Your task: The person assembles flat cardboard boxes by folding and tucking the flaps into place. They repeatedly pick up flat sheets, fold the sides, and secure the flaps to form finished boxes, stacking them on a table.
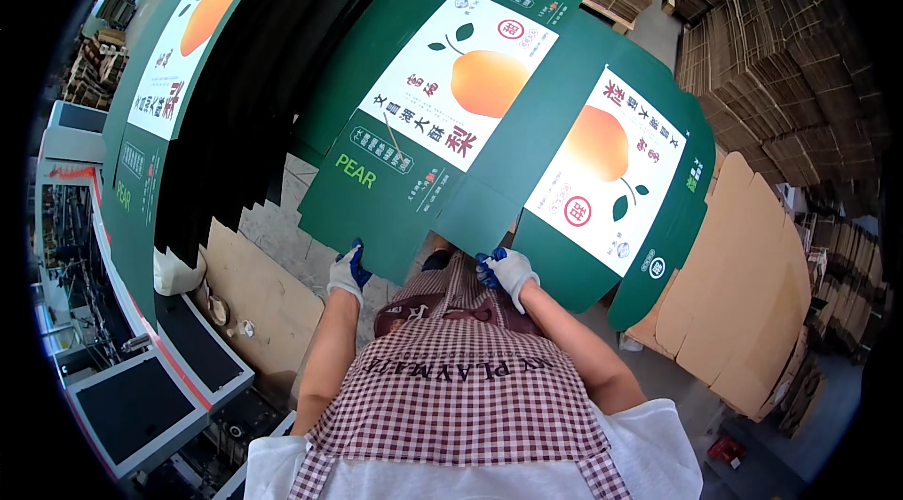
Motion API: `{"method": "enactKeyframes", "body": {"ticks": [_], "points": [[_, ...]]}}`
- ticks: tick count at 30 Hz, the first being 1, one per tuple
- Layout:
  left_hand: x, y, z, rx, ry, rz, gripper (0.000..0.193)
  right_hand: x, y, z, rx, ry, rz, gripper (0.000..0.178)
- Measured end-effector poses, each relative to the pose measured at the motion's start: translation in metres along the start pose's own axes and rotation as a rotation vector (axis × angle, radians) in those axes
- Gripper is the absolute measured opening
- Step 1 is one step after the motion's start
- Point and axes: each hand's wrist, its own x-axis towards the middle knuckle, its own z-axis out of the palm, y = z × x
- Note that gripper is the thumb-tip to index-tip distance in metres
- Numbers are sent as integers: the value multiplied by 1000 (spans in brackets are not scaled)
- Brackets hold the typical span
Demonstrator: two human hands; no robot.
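Observation:
A large flat carton blank, green with white panels showing orange-coloured pears, stretches out in front of me. My left hand, in a white glove with blue fingers, is closed on its near edge at the left. Gloved the same way, my right hand grips the near edge further right, close to a slot between two flaps. The fingertips are partly hidden by the cardboard. To the left, a similar printed green blank stands on edge, beside a dark row of layered sheets.
Plain brown cardboard sheets lie at the right, partly under the blank. Tall stacks of brown cardboard rise at the far right. A grey machine stands at the lower left. Brown cardboard covers part of the floor.

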Motion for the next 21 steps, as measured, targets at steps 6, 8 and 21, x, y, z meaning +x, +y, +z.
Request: {"method": "enactKeyframes", "body": {"ticks": [6, 8, 21], "points": [[-16, -9, -5, -29, 74, 88, 24, 15, 19, 2, -412, 154, -123, 20], [-12, -11, -14, 37, 35, 81, 23, 14, 22, -3, -521, 193, -181, 21], [-207, 161, 186, 1717, 408, 1934, 51, 37, 29, -42, -337, -38, 52, 26]]}}
